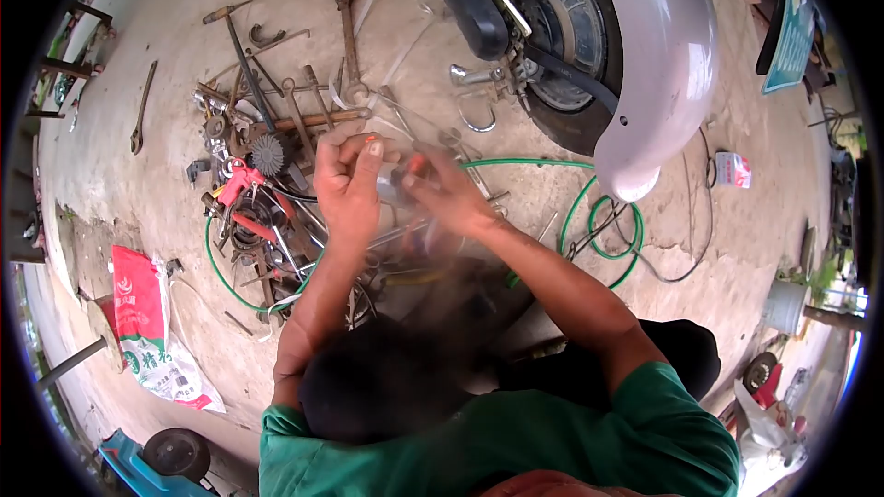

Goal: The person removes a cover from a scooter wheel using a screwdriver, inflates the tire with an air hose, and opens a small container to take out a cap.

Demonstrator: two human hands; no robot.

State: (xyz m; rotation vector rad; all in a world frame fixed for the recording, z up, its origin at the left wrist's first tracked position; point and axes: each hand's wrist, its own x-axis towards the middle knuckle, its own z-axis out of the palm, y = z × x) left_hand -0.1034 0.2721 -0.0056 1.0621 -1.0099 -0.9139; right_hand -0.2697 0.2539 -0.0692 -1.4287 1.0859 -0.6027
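Observation:
My left hand [348, 186] is raised over the tool pile, its fingers curled in and the thumb pressed to them. A tiny orange piece [371, 138] shows at the thumb tip. Close beside it, my right hand [453, 195] is closed around a small, partly clear object with an orange-red part [417, 164]; motion blur hides its exact kind. Below both hands lies a heap of tools with wrenches [296, 120], a hammer [241, 60], red-handled pliers [253, 224] and a round ridged metal part [267, 155].
A scooter's rear wheel [562, 32] and pale fender [658, 64] stand at the upper right. A green hose [562, 164] loops over the concrete floor. A red and white sack [147, 313] lies at the left, and a lone wrench [144, 109] above it.

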